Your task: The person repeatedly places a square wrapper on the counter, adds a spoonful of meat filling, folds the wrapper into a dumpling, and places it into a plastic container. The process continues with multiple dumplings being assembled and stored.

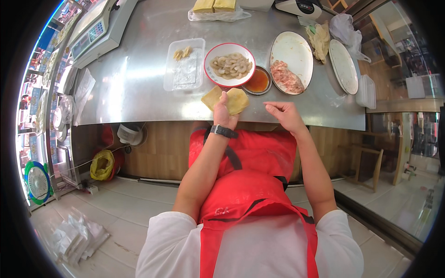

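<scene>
My left hand [225,113] holds several yellow dough wrappers [237,100] at the table's front edge, the thumb on top. To their right is my right hand [283,114], its fingers curled; whether something small is between them cannot be told. Just beyond the wrappers stands a red-rimmed bowl of peeled shrimp [231,66]. A small bowl of orange-red liquid [259,80] touches its right side. Minced meat [286,78] lies at the near end of an oval white plate [292,45]. Left of the shrimp, a clear plastic tray [168,66] holds a few folded dumplings [182,53].
A stack of yellow wrappers [214,6] lies on plastic at the back of the steel table [139,80]. A digital scale [91,33] stands at the left. A second oval plate [343,66], crumpled plastic bags [347,31] and clear containers [366,92] are at the right.
</scene>
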`<state>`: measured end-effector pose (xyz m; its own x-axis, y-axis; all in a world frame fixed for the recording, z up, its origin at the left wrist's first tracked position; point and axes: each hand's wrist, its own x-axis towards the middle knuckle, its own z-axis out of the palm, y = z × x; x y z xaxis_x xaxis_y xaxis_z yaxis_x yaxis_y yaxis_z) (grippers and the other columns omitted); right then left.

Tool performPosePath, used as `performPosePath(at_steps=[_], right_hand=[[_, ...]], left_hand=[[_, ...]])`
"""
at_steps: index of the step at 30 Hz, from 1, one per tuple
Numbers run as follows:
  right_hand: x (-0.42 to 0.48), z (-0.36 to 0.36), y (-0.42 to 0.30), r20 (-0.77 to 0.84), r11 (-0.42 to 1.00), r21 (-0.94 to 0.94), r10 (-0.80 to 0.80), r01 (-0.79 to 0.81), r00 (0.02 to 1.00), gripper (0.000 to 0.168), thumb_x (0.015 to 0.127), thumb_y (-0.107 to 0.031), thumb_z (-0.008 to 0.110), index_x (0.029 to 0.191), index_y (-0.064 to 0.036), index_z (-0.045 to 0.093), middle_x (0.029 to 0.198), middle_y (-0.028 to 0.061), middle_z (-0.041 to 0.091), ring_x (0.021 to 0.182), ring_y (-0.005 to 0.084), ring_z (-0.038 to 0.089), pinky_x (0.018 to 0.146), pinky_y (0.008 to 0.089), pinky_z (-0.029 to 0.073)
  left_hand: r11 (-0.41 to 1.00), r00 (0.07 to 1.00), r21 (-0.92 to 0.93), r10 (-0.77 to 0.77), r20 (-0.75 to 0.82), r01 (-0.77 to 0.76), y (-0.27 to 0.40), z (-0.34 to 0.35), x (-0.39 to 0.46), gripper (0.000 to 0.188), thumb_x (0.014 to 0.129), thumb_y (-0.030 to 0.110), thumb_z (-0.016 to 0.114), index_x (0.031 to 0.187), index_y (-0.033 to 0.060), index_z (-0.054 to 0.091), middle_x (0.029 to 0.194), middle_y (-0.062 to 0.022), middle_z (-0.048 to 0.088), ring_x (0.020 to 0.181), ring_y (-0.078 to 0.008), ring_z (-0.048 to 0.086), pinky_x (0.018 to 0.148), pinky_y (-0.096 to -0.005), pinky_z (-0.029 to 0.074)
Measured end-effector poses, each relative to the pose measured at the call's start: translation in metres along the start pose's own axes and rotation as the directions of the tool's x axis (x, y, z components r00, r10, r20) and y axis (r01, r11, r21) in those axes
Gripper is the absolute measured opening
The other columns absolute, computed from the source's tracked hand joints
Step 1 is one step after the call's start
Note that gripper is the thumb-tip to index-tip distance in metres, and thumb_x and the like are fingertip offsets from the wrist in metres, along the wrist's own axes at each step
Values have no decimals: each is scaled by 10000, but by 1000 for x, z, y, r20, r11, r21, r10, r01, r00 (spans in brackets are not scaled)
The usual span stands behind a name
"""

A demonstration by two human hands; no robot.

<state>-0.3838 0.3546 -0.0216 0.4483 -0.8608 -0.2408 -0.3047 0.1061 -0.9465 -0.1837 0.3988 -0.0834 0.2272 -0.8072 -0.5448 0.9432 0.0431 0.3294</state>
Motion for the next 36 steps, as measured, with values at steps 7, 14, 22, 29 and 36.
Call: performPosePath(at_steps=[7, 14, 22, 29, 36], right_hand=[[51, -10, 16, -82, 965, -237, 95, -112, 992, 298, 854, -252, 644, 981, 13, 695, 753, 91, 683, 700, 127, 614, 677, 298, 482], [81, -4, 33, -67, 921, -387, 16, -41, 998, 306, 814, -305, 643, 942, -37, 717, 782, 156, 692, 724, 218, 672, 698, 330, 502], [80, -5, 31, -42, 933, -344, 94, -103, 995, 292, 804, -298, 631, 931, -50, 720, 731, 148, 680, 640, 233, 645, 652, 335, 497], [82, -7, 37, -28, 921, -385, 49, -56, 998, 294, 805, -297, 626, 933, -49, 719, 764, 164, 684, 689, 236, 666, 676, 334, 503], [81, -8, 35, -22, 923, -378, 63, -67, 998, 287, 809, -285, 640, 942, -43, 719, 795, 167, 691, 708, 229, 669, 701, 329, 505]], left_hand=[[992, 982, 97, 99, -163, -84, -17, -11, 21, 320, 981, 215, 495, 1233, 23, 451, 1184, -113, 563, 1070, -298, 590, 897, -490, 505], [981, 974, 160, 135, -181, -106, -30, -9, 54, 294, 994, 220, 462, 1217, 29, 469, 1161, -104, 562, 1058, -295, 588, 881, -519, 507], [984, 971, 107, 162, -174, -145, -33, -1, 53, 279, 961, 151, 516, 1164, -40, 508, 1089, -122, 597, 953, -245, 624, 818, -415, 532], [988, 972, 95, 139, -189, -123, -31, 7, 49, 265, 960, 135, 515, 1148, -52, 520, 1084, -129, 603, 936, -246, 630, 797, -418, 543], [984, 980, 134, 134, -146, -114, -30, 6, 50, 263, 994, 150, 418, 1232, 39, 444, 1193, -107, 543, 1072, -289, 580, 905, -497, 501]])
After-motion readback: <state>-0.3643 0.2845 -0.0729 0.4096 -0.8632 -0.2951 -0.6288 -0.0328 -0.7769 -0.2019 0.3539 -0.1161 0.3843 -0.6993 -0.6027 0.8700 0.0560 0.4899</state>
